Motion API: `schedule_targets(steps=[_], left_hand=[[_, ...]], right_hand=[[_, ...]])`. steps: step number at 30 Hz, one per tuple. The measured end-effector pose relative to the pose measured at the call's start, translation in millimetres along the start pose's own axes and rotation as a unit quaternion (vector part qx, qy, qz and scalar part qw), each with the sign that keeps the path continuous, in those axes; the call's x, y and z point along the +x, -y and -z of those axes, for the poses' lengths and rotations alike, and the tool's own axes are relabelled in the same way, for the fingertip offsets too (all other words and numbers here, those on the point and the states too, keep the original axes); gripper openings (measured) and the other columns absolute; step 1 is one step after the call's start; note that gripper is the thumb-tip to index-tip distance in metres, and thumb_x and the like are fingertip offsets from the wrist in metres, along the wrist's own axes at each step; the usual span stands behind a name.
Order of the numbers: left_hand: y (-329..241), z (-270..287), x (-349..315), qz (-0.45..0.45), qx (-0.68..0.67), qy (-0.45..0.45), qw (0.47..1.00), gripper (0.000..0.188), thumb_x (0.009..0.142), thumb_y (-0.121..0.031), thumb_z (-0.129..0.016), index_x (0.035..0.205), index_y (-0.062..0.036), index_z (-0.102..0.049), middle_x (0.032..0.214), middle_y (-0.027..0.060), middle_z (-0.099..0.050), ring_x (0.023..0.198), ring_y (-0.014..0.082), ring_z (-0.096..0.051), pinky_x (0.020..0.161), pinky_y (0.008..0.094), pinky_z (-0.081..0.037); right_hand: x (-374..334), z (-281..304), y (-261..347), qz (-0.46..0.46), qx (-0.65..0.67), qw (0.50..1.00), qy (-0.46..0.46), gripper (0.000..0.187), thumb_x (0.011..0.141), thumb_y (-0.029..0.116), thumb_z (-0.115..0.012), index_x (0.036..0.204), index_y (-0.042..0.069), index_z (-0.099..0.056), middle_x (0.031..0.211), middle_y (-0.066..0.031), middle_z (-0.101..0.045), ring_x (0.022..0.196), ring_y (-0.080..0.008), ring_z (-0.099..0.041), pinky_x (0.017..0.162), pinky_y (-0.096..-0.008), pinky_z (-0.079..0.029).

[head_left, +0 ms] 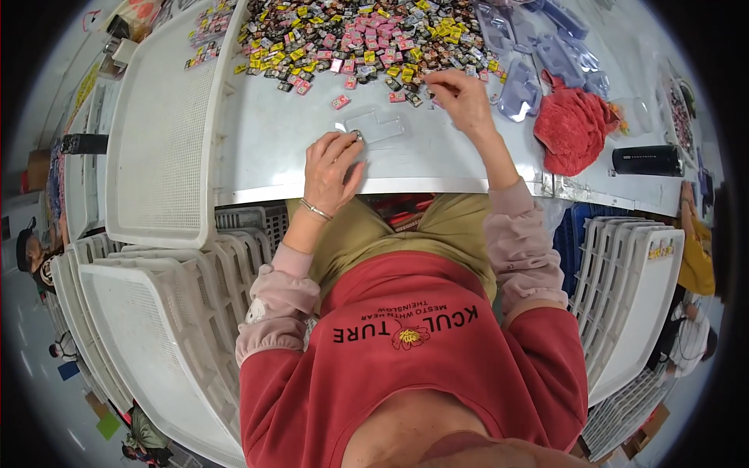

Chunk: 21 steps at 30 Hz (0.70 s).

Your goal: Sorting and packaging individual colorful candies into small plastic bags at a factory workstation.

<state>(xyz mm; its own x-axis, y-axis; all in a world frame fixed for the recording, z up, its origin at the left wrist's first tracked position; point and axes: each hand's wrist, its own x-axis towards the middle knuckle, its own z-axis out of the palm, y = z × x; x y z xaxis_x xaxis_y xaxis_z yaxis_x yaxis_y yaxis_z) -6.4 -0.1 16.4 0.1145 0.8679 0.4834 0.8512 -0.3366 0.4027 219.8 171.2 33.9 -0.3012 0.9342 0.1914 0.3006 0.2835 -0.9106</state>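
My left hand is curled at the near-left corner of a clear plastic blister tray on the table. A small dark bit shows at its fingertips, too small to name. Farther right, my right hand is raised at the near edge of a wide heap of small block-like pieces in pink, yellow and black. Its thumb and forefinger are pinched together; what they hold, if anything, I cannot make out. A single pink piece lies apart from the heap, just beyond the tray.
On the right lie several bluish clear plastic trays, a red cloth and a black bottle on its side. A white mesh crate stands along the table's left. Stacked white crates flank me on both sides.
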Motion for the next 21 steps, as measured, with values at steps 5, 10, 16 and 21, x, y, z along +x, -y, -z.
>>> schedule_targets(steps=[5, 10, 16, 21], left_hand=[[13.8, 6.1, 2.6, -0.01, -0.067, -0.033, 0.997, 0.026, 0.078, -0.003, -0.061, 0.104, -0.0029, -0.066, 0.107, 0.013, -0.064, 0.103, 0.032, -0.057, 0.09, 0.0407, -0.044], [35.4, 37.4, -4.6, 0.16, -0.139, -0.158, 0.964, 0.022, 0.086, -0.001, -0.054, 0.105, 0.0002, -0.065, 0.104, 0.0153, -0.065, 0.1, 0.031, -0.06, 0.089, 0.0369, -0.046], [18.2, 14.1, -6.0, 0.09, -0.045, -0.136, 0.986, 0.024, 0.08, -0.005, -0.06, 0.103, -0.0029, -0.066, 0.103, 0.0132, -0.064, 0.1, 0.031, -0.058, 0.089, 0.0404, -0.044], [-0.1, -2.7, 5.4, -0.015, -0.014, -0.011, 1.0, 0.039, 0.072, -0.008, -0.066, 0.111, -0.0072, -0.062, 0.117, 0.006, -0.06, 0.11, 0.0287, -0.052, 0.092, 0.0414, -0.041]], right_hand=[[6.9, -34.6, -7.6, 0.243, -0.236, 0.936, 0.099, 0.017, 0.08, 0.006, -0.066, 0.096, 0.002, -0.069, 0.091, -0.0086, -0.066, 0.082, -0.0288, -0.061, 0.074, -0.0356, -0.05], [12.2, -34.7, -11.8, 0.261, -0.315, 0.904, 0.125, 0.025, 0.08, 0.011, -0.066, 0.104, 0.005, -0.066, 0.093, -0.0128, -0.06, 0.089, -0.0312, -0.056, 0.081, -0.041, -0.045], [0.6, -33.9, 3.7, 0.131, -0.088, 0.981, 0.109, 0.03, 0.082, 0.006, -0.067, 0.112, 0.007, -0.065, 0.093, -0.0075, -0.057, 0.078, -0.0185, -0.058, 0.07, -0.0283, -0.049], [-28.5, -49.3, 17.9, 0.079, 0.008, 0.977, 0.199, 0.036, 0.074, 0.001, -0.075, 0.109, 0.004, -0.066, 0.096, -0.0049, -0.055, 0.077, -0.0127, -0.057, 0.068, -0.0247, -0.049]])
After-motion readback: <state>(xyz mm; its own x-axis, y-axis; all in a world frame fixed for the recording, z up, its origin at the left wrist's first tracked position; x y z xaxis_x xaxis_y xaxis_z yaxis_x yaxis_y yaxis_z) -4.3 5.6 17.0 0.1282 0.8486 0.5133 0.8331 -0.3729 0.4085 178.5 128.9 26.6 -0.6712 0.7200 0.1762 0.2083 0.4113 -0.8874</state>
